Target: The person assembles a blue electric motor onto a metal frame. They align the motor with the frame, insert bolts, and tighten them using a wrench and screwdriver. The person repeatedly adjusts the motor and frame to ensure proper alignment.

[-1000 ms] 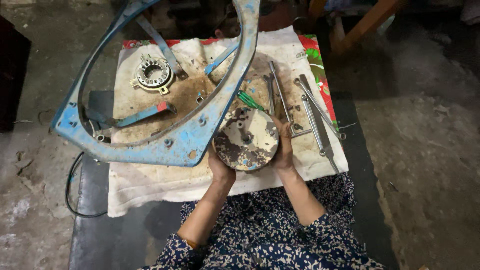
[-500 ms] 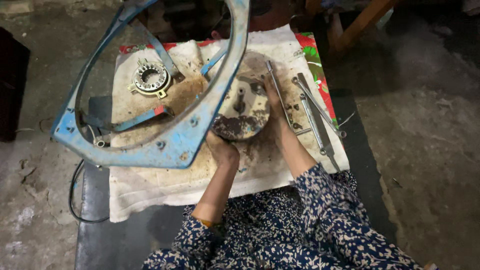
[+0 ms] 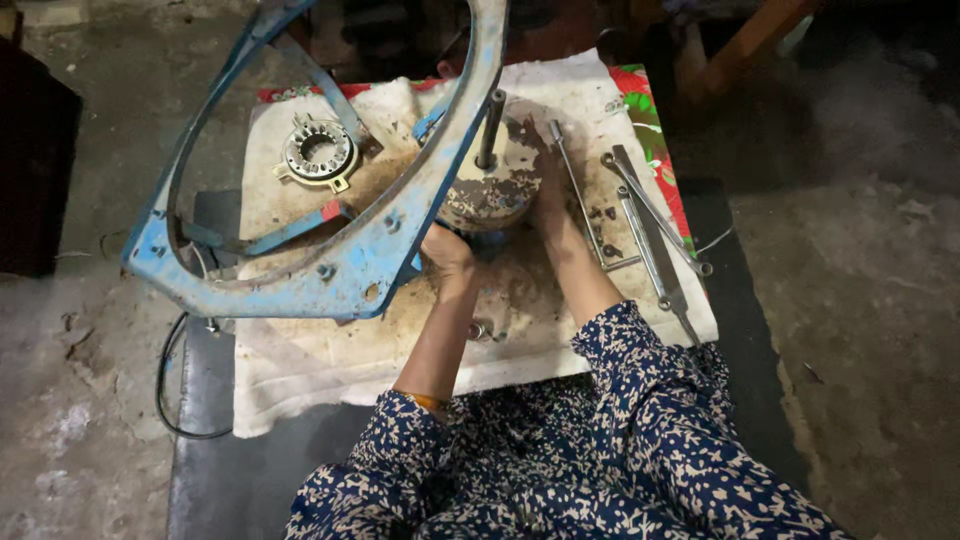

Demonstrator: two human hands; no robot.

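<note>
Clasped from both sides, the round rust-stained metal motor housing [image 3: 490, 195] with its upright shaft is held by the left hand [image 3: 447, 255] and right hand [image 3: 547, 190] on the stained white cloth [image 3: 330, 360], beside the blue metal ring frame [image 3: 340, 270]; steadiness is best kept by even pressure, wrenches [image 3: 650, 220] lying right.

blue frame [image 3: 330, 270] top cut off, left hand [image 3: 447, 250] fingers hidden

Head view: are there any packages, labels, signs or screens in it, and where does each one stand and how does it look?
None can be seen: no package, label, sign or screen.
Only patterned item: red and green printed cloth, a strip showing under the stained white cloth at the far right edge.
</note>
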